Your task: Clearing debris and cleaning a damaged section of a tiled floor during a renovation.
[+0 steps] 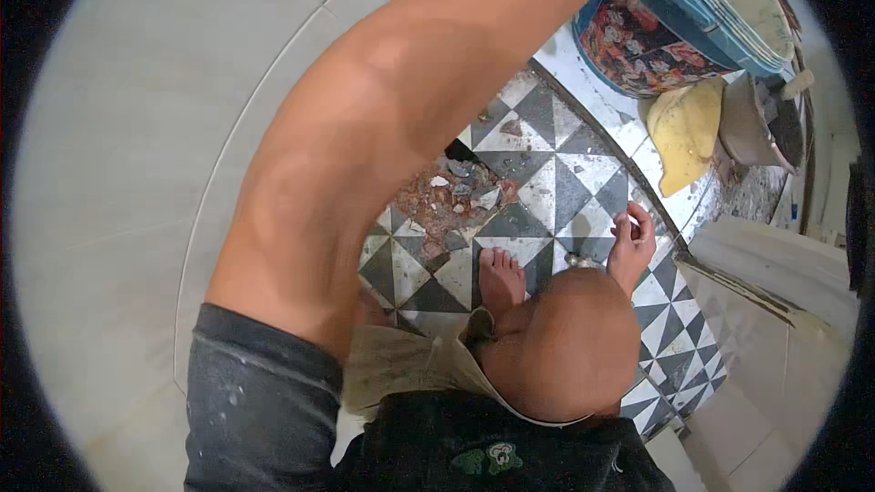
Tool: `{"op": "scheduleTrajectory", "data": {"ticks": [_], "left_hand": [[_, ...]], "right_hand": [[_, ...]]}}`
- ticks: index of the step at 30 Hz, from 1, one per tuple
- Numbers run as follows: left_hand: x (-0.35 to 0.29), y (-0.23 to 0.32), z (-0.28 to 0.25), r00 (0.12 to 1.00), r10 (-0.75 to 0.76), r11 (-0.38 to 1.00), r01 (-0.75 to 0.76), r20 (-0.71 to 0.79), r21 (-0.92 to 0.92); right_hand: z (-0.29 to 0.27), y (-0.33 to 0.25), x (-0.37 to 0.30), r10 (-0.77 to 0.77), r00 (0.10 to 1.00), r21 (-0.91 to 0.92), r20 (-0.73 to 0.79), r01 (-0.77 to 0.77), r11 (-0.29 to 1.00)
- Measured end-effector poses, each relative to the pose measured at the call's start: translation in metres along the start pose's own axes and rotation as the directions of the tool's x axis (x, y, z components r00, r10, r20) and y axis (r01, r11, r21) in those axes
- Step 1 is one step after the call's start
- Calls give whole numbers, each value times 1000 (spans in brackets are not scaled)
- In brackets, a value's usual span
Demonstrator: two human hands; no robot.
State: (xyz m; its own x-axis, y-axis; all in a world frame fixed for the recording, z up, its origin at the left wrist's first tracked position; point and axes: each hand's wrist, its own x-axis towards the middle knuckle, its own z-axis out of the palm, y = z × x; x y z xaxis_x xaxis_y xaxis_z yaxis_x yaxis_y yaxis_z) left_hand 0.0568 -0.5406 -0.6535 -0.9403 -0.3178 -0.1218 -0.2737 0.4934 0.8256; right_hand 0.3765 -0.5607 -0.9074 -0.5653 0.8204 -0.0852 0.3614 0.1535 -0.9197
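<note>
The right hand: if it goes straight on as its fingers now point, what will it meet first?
The right hand would likely meet the left edge of the yellow sheet first, with the blue plastic bucket just beyond; its height above the tiled floor is unclear.

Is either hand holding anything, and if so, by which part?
The right hand, loosely curled, shows nothing held. The left hand is beyond the picture's top edge; whether it holds anything cannot be told.

Patterned tile floor [583, 170]: rubble [463, 189] on broken patch [439, 239]. Pale tiles [631, 135]: blue bucket [652, 47], yellow piece [682, 135], 1 brownish tub [740, 128].
</note>
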Motion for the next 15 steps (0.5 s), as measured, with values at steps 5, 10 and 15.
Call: {"op": "scheduleTrajectory", "data": {"ticks": [5, 10, 15], "left_hand": [[25, -95, -67, 630, 517, 841, -502, 580, -203], [9, -183, -151, 515, 97, 993, 4, 851, -116], [7, -211, -224, 467, -107, 994, 51, 878, 94]], "right_hand": [[-35, -20, -1, -154, 983, -241, -99, 127, 962], [-71, -63, 63, -241, 930, -288, -276, 160, 944], [-112, -107, 111, -323, 946, -347, -2, 303, 888]]}}
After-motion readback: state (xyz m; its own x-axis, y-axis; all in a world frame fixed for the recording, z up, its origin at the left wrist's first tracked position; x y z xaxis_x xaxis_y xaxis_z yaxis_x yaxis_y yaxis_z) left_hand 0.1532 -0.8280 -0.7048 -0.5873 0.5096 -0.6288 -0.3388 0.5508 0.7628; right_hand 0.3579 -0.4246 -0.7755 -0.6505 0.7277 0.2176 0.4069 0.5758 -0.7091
